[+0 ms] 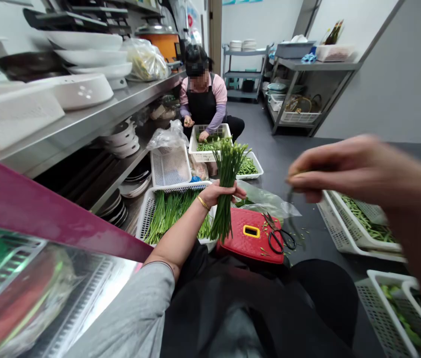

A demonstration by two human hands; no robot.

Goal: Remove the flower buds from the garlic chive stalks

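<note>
Holding: your left hand (pixel 220 193), with gold bracelet (pixel 203 203) at the wrist, is closed around the green bunch (pixel 229 166), which stands nearly upright, with its buds at the top.
Pinching: your right hand (pixel 330 166) is raised to the right of the bunch, the fingers pressed together on 1 thin strand (pixel 290 201); it is too blurred to name.
Red stool: this stool (pixel 236 228) is in front of your lap, and the cut ends of the bunch hang by its left edge.
Scissors: 1 pair of scissors (pixel 274 228) lies near the right edge of the stool, with the black handles partly over this edge; green bits are scattered around.
Stalk basket: beyond your left forearm, the white basket (pixel 145 211) carries many long stalks (pixel 173 209).
Other person: 1 person (pixel 205 102) in a dark apron sits farther ahead, with 1 hand in another basket (pixel 210 156) of green pieces.
Right side: white crates (pixel 339 228) with green pieces stand on the floor.
Steel counter: white bowls (pixel 93 56) are stacked near the back edge of the counter (pixel 94 119).
</note>
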